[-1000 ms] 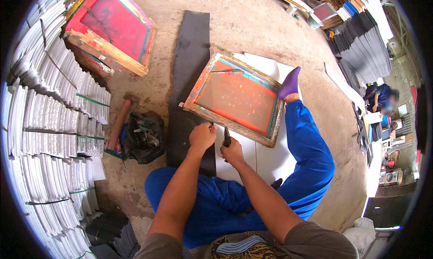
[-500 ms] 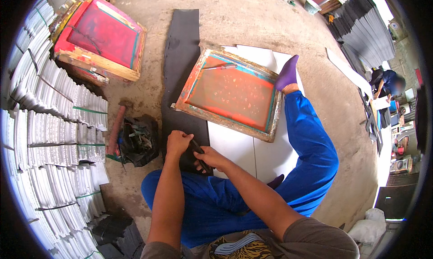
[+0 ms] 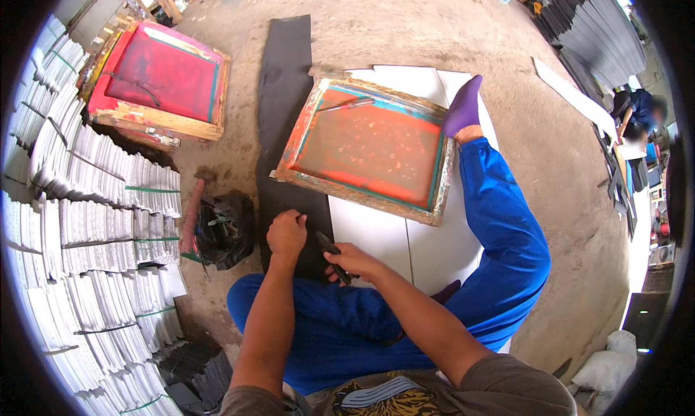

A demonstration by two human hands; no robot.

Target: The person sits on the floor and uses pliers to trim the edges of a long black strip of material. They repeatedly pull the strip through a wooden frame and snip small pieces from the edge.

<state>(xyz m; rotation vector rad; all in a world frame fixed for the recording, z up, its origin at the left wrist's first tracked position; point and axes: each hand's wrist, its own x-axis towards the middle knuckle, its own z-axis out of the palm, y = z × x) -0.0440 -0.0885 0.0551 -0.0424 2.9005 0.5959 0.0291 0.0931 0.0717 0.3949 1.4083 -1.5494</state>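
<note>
My right hand (image 3: 352,262) is closed round a dark, elongated hand tool (image 3: 326,244), whose exact kind I cannot make out. To its left, my left hand (image 3: 287,233) is curled with the fingers pressed together; anything in them is hidden. Both hands are above a long black sheet (image 3: 282,126), close to my bent knee. Beyond them a wooden screen-printing frame (image 3: 297,171) with orange-stained mesh lies tilted over the black sheet and white sheets (image 3: 371,228). A slim tool (image 3: 355,104) rests along its far side. My purple-socked foot (image 3: 463,112) touches the frame's right edge.
Tall bundles of white sheets (image 3: 94,231) line the left. A black plastic bag (image 3: 224,231) stands beside a pinkish roll (image 3: 193,217). A red-stained screen frame (image 3: 163,72) lies far left. Another person (image 3: 641,115) works at the far right near stacked grey sheets (image 3: 604,36).
My left hand has come away from the dark tool, leaving a gap between them. The right hand has moved slightly right with the tool. The view has shifted a little.
</note>
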